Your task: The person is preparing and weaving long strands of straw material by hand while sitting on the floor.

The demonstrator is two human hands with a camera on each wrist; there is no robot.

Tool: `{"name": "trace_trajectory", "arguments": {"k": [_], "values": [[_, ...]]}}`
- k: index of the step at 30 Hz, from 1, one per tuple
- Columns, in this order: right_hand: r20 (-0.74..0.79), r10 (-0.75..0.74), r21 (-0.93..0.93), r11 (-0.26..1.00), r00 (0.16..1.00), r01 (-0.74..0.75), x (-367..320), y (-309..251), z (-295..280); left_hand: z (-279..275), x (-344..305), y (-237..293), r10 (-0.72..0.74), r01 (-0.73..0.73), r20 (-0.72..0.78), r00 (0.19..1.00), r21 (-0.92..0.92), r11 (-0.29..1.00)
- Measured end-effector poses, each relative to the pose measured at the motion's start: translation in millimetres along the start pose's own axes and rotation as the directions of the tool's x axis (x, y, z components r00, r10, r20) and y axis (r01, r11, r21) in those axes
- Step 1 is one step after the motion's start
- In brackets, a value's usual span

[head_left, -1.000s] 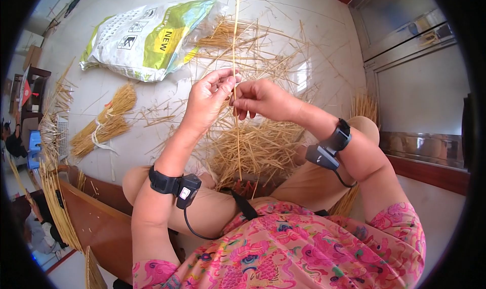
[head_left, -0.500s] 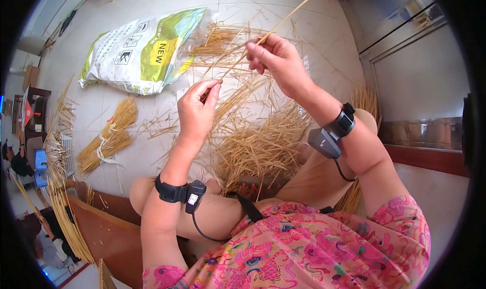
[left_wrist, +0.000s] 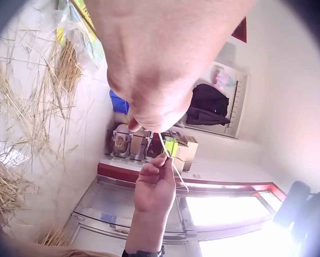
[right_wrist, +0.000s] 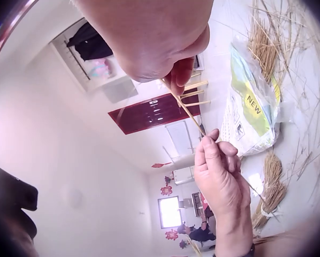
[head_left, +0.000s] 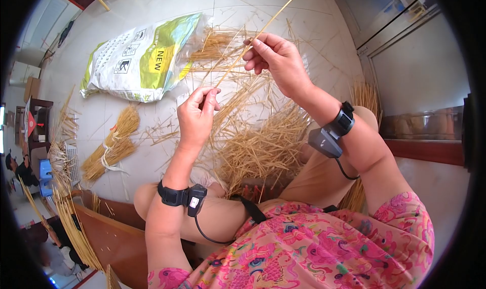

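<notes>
A long, thin straw stalk (head_left: 280,11) slants from lower left to upper right in the head view, running between both hands. My left hand (head_left: 197,114) pinches it low down between thumb and fingers. Farther up, the right hand (head_left: 279,61) pinches the same stalk, its other fingers loosely curled. The right wrist view shows the stalk (right_wrist: 187,113) stretched across the gap between the hands. Beneath them, a heap of loose straw (head_left: 260,147) lies by the person's feet.
A white and green plastic sack (head_left: 136,61) with straw at its mouth lies on the tiled floor. Left of the hands is a tied straw bundle (head_left: 114,145). A brown wooden bench (head_left: 119,238) stands at the lower left, and a metal-framed door (head_left: 415,81) at the right.
The hands, close together on an upright stalk a second ago, have drawn apart. The right hand moved up and right, the left slightly down, and the stalk now slants.
</notes>
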State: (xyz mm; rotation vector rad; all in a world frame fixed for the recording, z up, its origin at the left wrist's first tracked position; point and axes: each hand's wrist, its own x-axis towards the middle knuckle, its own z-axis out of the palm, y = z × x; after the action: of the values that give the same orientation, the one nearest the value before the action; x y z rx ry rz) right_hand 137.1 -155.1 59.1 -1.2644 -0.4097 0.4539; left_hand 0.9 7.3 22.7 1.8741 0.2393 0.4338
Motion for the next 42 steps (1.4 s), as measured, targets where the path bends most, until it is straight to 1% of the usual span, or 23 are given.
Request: {"name": "trace_trajectory", "arguments": {"k": [2, 5, 8, 11, 14, 15, 16, 18, 19, 20, 22, 24, 25, 26, 27, 28, 31, 34, 40, 42], "values": [[-0.052, 0.014, -0.165, 0.986, 0.999, -0.022, -0.9, -3.1, 1.3, 0.0, -0.9, -0.5, -0.013, 0.013, -0.005, 1.000, -0.003, 1.000], [-0.118, -0.050, -0.360, 0.933, 0.992, 0.004, -4.7, -4.0, 5.4, 0.8, -2.2, -2.8, 0.010, -0.010, 0.014, 1.000, 0.013, 1.000], [-0.081, -0.102, -0.449, 0.892, 0.991, 0.055, -3.7, -2.6, 4.3, 0.7, -2.1, -0.9, -0.015, 0.015, 0.013, 1.000, -0.021, 1.000], [0.027, -0.156, -0.583, 0.800, 0.987, 0.143, -8.2, 3.8, 6.8, 0.5, -3.1, -2.3, -0.022, 0.022, -0.007, 1.000, -0.008, 1.000], [0.240, -0.252, -0.703, 0.620, 0.937, 0.347, -15.5, 6.3, 11.4, -0.1, -1.4, -6.3, -0.010, 0.010, -0.058, 0.998, 0.000, 1.000], [0.322, -0.219, -0.678, 0.625, 0.921, 0.385, -14.7, 11.2, 10.6, -0.1, -0.9, -6.3, -0.008, 0.008, -0.066, 0.998, 0.005, 1.000], [0.425, -0.149, -0.668, 0.614, 0.893, 0.420, -16.6, 13.7, 10.0, -0.1, -0.8, -6.2, -0.006, 0.007, -0.074, 0.997, 0.010, 1.000], [0.609, 0.001, -0.635, 0.601, 0.793, 0.486, -24.3, 15.3, 11.6, -1.7, -0.6, -6.2, -0.012, 0.014, -0.079, 0.997, 0.023, 1.000], [0.681, 0.151, -0.608, 0.661, 0.717, 0.439, -26.3, 13.7, 12.6, -2.6, 0.1, -6.3, -0.015, 0.017, -0.077, 0.997, 0.029, 0.999], [0.758, 0.365, -0.597, 0.722, 0.541, 0.350, -26.3, 21.4, 8.3, -2.6, 0.6, -6.5, -0.018, 0.020, -0.075, 0.997, 0.033, 0.999], [0.721, 0.555, -0.679, 0.684, 0.415, 0.265, -33.7, 21.4, -1.5, -2.3, 0.7, -7.4, -0.009, 0.010, -0.085, 0.996, 0.006, 1.000], [0.558, 0.490, -0.730, 0.673, 0.670, 0.116, -25.1, 20.9, 2.9, -2.4, 0.8, -7.3, -0.005, 0.004, -0.085, 0.996, -0.011, 1.000], [0.448, 0.449, -0.740, 0.671, 0.773, 0.040, -19.7, 19.4, 5.0, -1.9, 0.4, -6.9, -0.002, 0.001, -0.085, 0.996, -0.017, 1.000], [0.389, 0.348, -0.602, 0.797, 0.853, -0.050, -16.0, 17.9, 6.1, -1.3, -0.3, -6.3, 0.001, -0.003, -0.085, 0.996, -0.023, 1.000], [0.300, 0.260, -0.430, 0.896, 0.918, -0.113, -13.1, 16.3, 6.8, -0.3, -1.4, -5.4, 0.003, -0.004, -0.079, 0.997, -0.019, 1.000], [0.187, 0.190, -0.235, 0.961, 0.964, -0.143, -11.2, 15.3, 7.2, 1.2, -2.6, -4.4, 0.004, -0.005, -0.074, 0.997, -0.016, 1.000], [0.110, 0.170, -0.079, 0.984, 0.979, -0.162, -7.3, 13.4, 7.7, 3.3, -5.2, -3.2, -0.017, 0.017, -0.026, 1.000, 0.010, 1.000], [0.084, 0.163, -0.021, 0.987, 0.983, -0.162, -7.3, 16.0, 9.2, 4.4, -5.2, -2.9, -0.024, 0.024, 0.019, 1.000, 0.012, 1.000], [0.144, 0.098, 0.080, 0.991, 0.985, -0.110, -8.1, 20.6, 6.7, 6.4, -9.0, 6.0, -0.028, 0.026, 0.068, 0.997, 0.030, 0.999], [0.130, 0.108, 0.084, 0.989, 0.986, -0.120, -8.6, 19.0, 8.4, 8.0, -9.1, 6.4, -0.020, 0.019, 0.073, 0.997, 0.017, 1.000]]}}
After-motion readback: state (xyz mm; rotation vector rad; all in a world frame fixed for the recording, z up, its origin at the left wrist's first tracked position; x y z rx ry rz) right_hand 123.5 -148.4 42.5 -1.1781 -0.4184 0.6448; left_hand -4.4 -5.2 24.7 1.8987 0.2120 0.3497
